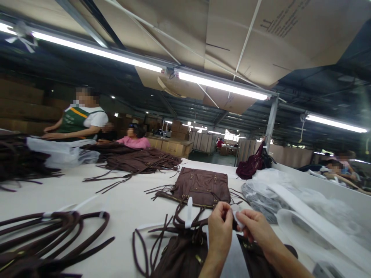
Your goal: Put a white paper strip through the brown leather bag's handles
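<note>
My left hand [220,226] and my right hand [256,227] are close together, fingertips pinched on a thin white wrapping strip [237,216] between them. Below them lies a dark brown handbag [176,255] with brass-coloured fittings. A wider white sheet [235,256] runs down over its front, partly behind my left wrist. Another white band [189,213] is wrapped round the bag's handle and sticks up. Thin brown straps [142,247] trail to the left of the bag. What the fingertips hide of the strip I cannot make out.
A second brown handbag [203,184] lies flat just beyond. Brown handles with white bands [58,227] are at left, and a pile of brown bags [136,156] lies farther back. Clear plastic wrapping [313,204] is heaped right. Two co-workers [84,116] are at the table's far side.
</note>
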{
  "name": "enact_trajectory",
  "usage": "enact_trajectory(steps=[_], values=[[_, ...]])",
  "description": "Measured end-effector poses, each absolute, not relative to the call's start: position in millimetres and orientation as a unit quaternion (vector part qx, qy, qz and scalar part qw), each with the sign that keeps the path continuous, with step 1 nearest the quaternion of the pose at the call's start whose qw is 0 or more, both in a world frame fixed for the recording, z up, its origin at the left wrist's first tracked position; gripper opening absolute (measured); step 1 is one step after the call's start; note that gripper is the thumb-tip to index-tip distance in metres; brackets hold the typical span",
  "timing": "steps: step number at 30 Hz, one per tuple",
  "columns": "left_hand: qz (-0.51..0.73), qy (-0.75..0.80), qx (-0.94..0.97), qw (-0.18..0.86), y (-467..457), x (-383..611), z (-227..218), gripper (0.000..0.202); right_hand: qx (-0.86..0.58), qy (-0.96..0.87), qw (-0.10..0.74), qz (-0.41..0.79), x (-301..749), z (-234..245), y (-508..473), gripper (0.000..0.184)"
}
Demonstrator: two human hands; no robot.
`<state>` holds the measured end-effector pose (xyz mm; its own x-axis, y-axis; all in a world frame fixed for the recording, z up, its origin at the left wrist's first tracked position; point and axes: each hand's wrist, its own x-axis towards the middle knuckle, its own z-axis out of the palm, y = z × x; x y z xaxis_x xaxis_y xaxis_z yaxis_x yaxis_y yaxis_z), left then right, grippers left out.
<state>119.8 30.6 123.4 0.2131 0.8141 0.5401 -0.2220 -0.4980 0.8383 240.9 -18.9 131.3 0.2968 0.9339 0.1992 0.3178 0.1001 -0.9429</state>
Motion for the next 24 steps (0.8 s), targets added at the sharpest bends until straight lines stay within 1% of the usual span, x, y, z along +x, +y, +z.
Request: enact_trajectory(steps=[4, 8, 12, 15, 17, 19, 21, 24], values=[[0.580, 0.217, 0.652, 0.437, 30, 119, 124, 0.012, -0.599, -0.509, 0.543, 0.295, 239, 132, -19, 0.044], [0.578, 0.215, 0.687, 0.386, 31, 119, 121, 0.009, -0.575, -0.489, 0.575, 0.316, 235, 132, -18, 0.047], [0.572, 0.227, 0.714, 0.333, 35, 116, 121, 0.011, -0.518, -0.455, 0.617, 0.380, 233, 136, -18, 0.044], [0.569, 0.221, 0.725, 0.317, 37, 114, 121, 0.015, -0.496, -0.432, 0.622, 0.425, 236, 141, -18, 0.042], [0.566, 0.216, 0.732, 0.311, 38, 114, 120, 0.016, -0.506, -0.430, 0.612, 0.430, 240, 145, -18, 0.038], [0.563, 0.222, 0.740, 0.291, 37, 115, 117, 0.017, -0.535, -0.457, 0.580, 0.411, 244, 148, -17, 0.037], [0.561, 0.233, 0.749, 0.265, 37, 117, 115, 0.016, -0.570, -0.506, 0.533, 0.367, 248, 152, -15, 0.036], [0.561, 0.243, 0.753, 0.242, 37, 118, 113, 0.015, -0.594, -0.599, 0.490, 0.221, 253, 157, -13, 0.025]])
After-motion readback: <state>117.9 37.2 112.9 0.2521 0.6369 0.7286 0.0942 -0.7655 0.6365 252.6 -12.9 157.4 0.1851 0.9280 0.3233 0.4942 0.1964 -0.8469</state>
